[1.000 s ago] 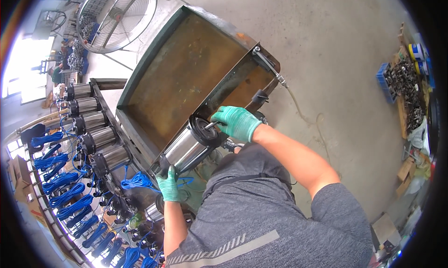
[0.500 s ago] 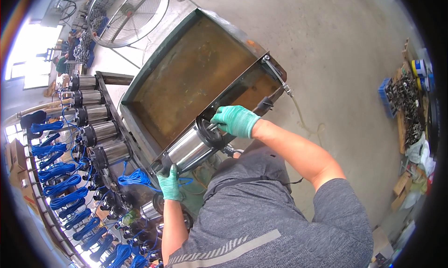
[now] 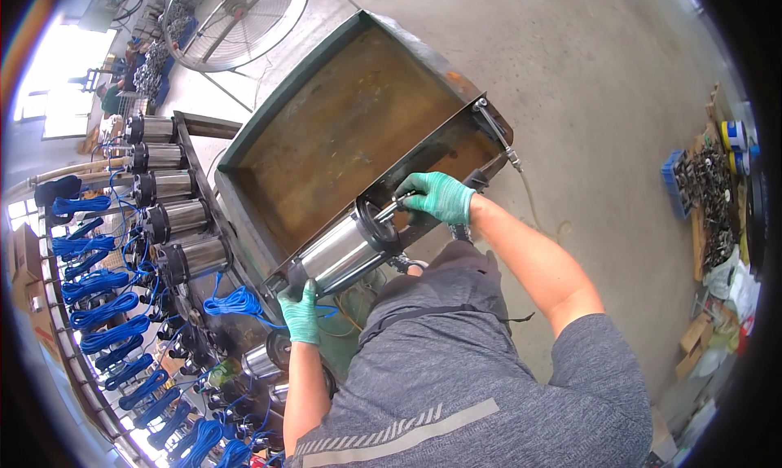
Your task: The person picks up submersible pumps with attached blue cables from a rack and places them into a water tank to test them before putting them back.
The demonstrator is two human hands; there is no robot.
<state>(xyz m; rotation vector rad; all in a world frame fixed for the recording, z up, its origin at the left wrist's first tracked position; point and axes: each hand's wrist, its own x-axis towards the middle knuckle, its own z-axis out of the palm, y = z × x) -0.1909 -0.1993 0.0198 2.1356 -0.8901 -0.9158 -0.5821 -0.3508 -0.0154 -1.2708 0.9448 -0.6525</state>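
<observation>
A shiny steel pump (image 3: 338, 254) with black end caps lies on its side along the near edge of a green metal tank (image 3: 265, 114). Gloved in green, my left hand (image 3: 300, 313) grips the black cap at the pump's lower left end, with the thumb on top. My right hand (image 3: 440, 197), in a matching glove, has its fingers closed around a short metal rod (image 3: 386, 213) at the pump's other end. The rod lies in line with the pump; whether it is fastened there, I cannot tell. Blue cable (image 3: 235, 303) lies coiled beside my left hand.
Brown, murky water (image 3: 342, 134) covers the tank's bottom. On the left, several steel pumps (image 3: 195, 259) stand in a row with blue cable bundles (image 3: 94, 309). A large fan (image 3: 236, 16) stands beyond the tank. A metal fitting with a hose (image 3: 511, 154) hangs at the tank's right corner.
My right hand has drawn back from the pump's end, up and to the right, and more of the metal rod shows. My left hand stays on the other end.
</observation>
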